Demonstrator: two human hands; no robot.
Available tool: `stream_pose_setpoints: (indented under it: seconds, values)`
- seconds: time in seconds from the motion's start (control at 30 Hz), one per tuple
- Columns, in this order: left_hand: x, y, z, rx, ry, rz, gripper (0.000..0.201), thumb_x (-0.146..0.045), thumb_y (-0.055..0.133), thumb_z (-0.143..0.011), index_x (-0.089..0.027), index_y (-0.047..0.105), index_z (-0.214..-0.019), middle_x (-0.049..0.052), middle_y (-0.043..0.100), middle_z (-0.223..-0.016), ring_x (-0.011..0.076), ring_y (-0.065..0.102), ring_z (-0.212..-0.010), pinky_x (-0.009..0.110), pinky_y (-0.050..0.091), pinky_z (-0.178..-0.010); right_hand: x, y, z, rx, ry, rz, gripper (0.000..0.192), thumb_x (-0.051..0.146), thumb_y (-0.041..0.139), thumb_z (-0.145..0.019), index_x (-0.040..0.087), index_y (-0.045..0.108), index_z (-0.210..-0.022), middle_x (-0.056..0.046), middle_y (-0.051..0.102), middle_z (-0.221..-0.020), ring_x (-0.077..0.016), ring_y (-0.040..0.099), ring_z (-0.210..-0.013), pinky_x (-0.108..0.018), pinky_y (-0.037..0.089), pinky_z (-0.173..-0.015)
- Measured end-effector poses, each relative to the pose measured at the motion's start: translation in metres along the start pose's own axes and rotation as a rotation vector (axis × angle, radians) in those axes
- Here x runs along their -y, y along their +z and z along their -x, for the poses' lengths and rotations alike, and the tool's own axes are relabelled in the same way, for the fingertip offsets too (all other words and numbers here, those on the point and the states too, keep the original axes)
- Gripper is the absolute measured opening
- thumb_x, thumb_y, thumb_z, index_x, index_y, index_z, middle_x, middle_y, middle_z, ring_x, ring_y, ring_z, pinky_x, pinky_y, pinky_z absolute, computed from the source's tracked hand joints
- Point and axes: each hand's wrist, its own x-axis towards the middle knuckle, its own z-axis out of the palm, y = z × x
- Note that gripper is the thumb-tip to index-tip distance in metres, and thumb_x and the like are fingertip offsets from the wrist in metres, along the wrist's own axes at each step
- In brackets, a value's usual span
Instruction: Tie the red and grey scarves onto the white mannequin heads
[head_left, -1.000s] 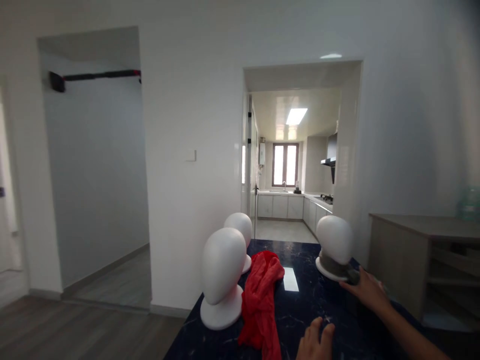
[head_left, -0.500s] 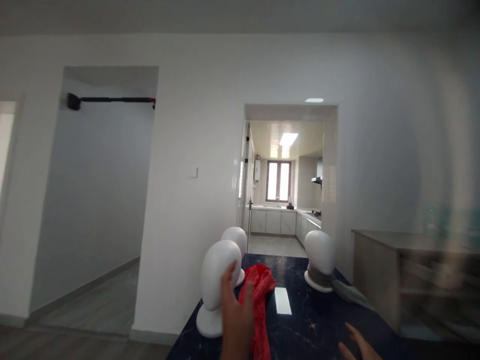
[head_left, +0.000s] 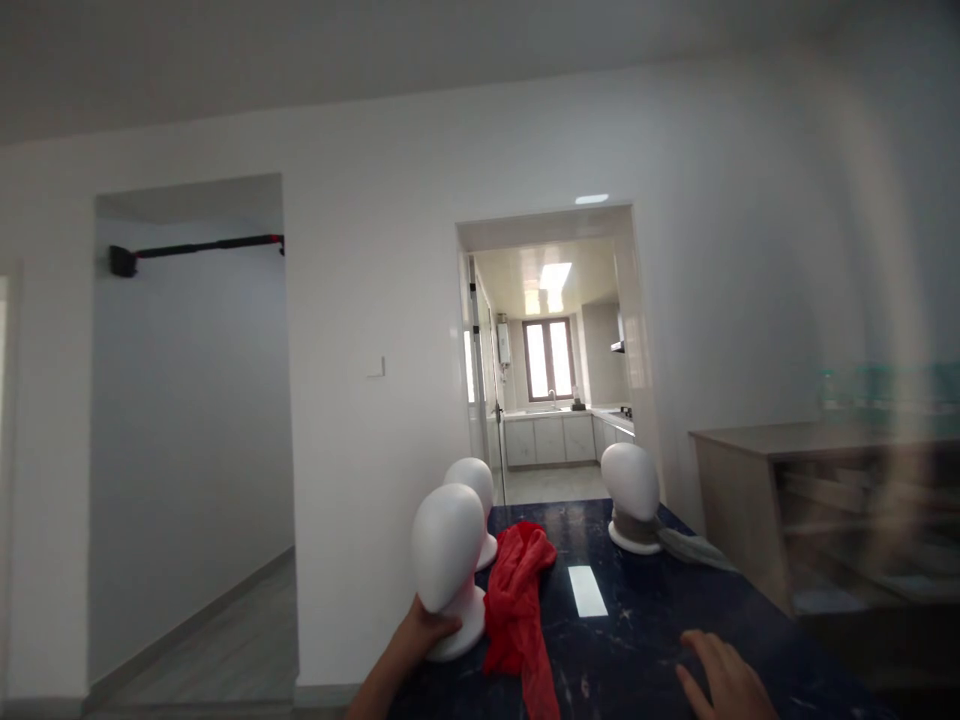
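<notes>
A white mannequin head (head_left: pixel 448 545) stands on the near left of the dark blue table (head_left: pixel 630 640). My left hand (head_left: pixel 424 632) grips it low at the neck, thumb across the front; the other fingers are hidden behind it. Right beside it lies a crumpled red scarf (head_left: pixel 521 590), its end trailing toward me. My right hand (head_left: pixel 724 680) hovers at the table's lower right, fingers apart and holding nothing. Behind the first head is a second white mannequin head (head_left: pixel 472 485), partly covered by it.
Across the table, a third mannequin head (head_left: pixel 630 480) has a grey scarf (head_left: pixel 694 548) round its neck, one end trailing right. A wooden shelf unit (head_left: pixel 739 500) stands beyond the table's right side. Past the far edge, a doorway (head_left: pixel 555 480) leads into a kitchen.
My left hand has moved from in front of the near mannequin head, down and left, onto its neck. The near head has shifted slightly right. The camera view has tilted.
</notes>
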Motion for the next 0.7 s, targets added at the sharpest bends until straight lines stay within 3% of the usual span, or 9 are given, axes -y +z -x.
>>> stream_pose_setpoints:
  seconds: [0.13, 0.27, 0.37, 0.43, 0.53, 0.6, 0.7]
  values:
    - [-0.013, 0.015, -0.007, -0.161, -0.001, 0.113, 0.084, -0.042, 0.097, -0.038, -0.017, 0.07, -0.114, 0.016, 0.077, -0.122, 0.0488, 0.064, -0.129, 0.06, 0.05, -0.113, 0.0, -0.001, 0.001, 0.015, 0.013, -0.008, 0.027, 0.039, 0.06, -0.092, 0.025, 0.073, -0.11, -0.008, 0.081, -0.102, -0.028, 0.078, -0.092, -0.038, 0.059, -0.078]
    - [-0.028, 0.01, -0.009, -0.232, 0.032, 0.215, 0.083, -0.044, 0.098, -0.04, -0.017, 0.067, -0.112, 0.017, 0.077, -0.122, 0.0476, 0.065, -0.127, 0.059, 0.051, -0.112, 0.005, 0.001, 0.0, 0.057, 0.098, -0.023, 0.027, 0.038, 0.058, -0.093, 0.025, 0.072, -0.111, -0.008, 0.08, -0.104, -0.0284, 0.076, -0.095, -0.039, 0.057, -0.081]
    - [-0.056, 0.008, 0.0, -0.225, 0.141, 0.231, 0.083, -0.053, 0.096, -0.051, -0.016, 0.065, -0.119, 0.016, 0.077, -0.123, 0.044, 0.068, -0.124, 0.055, 0.054, -0.109, 0.014, -0.001, -0.002, 0.093, 0.164, -0.051, 0.025, 0.037, 0.054, -0.095, 0.025, 0.071, -0.109, -0.008, 0.078, -0.105, -0.0285, 0.074, -0.098, -0.041, 0.054, -0.087]
    - [-0.083, 0.017, 0.012, -0.219, 0.251, 0.194, 0.083, -0.055, 0.093, -0.06, -0.017, 0.063, -0.127, 0.017, 0.075, -0.129, 0.0419, 0.067, -0.127, 0.053, 0.052, -0.11, 0.022, -0.006, -0.004, 0.115, 0.182, -0.075, 0.024, 0.037, 0.054, -0.096, 0.025, 0.069, -0.111, -0.008, 0.076, -0.107, -0.0283, 0.072, -0.101, -0.042, 0.052, -0.09]
    - [-0.125, 0.061, 0.036, -0.143, 0.276, 0.202, 0.078, -0.055, 0.092, -0.063, -0.016, 0.067, -0.125, 0.018, 0.076, -0.127, 0.0403, 0.069, -0.122, 0.05, 0.054, -0.106, 0.03, -0.017, -0.006, 0.149, 0.206, -0.1, 0.026, 0.038, 0.053, -0.096, 0.025, 0.067, -0.114, -0.008, 0.075, -0.111, -0.0286, 0.07, -0.106, -0.043, 0.049, -0.094]
    - [-0.145, 0.105, 0.054, -0.053, 0.262, 0.295, 0.075, -0.054, 0.091, -0.063, -0.016, 0.068, -0.124, 0.018, 0.077, -0.125, 0.0384, 0.072, -0.115, 0.047, 0.057, -0.099, 0.033, -0.023, -0.007, 0.171, 0.223, -0.107, 0.028, 0.039, 0.053, -0.097, 0.024, 0.066, -0.117, -0.008, 0.074, -0.113, -0.0287, 0.069, -0.107, -0.043, 0.049, -0.095]
    - [-0.158, 0.171, 0.076, -0.025, 0.28, 0.306, 0.083, -0.041, 0.094, -0.057, -0.019, 0.065, -0.131, 0.018, 0.072, -0.136, 0.038, 0.069, -0.121, 0.047, 0.054, -0.102, 0.033, -0.028, -0.006, 0.18, 0.233, -0.098, 0.03, 0.04, 0.052, -0.098, 0.022, 0.066, -0.117, -0.009, 0.074, -0.111, -0.0288, 0.068, -0.107, -0.043, 0.048, -0.094]
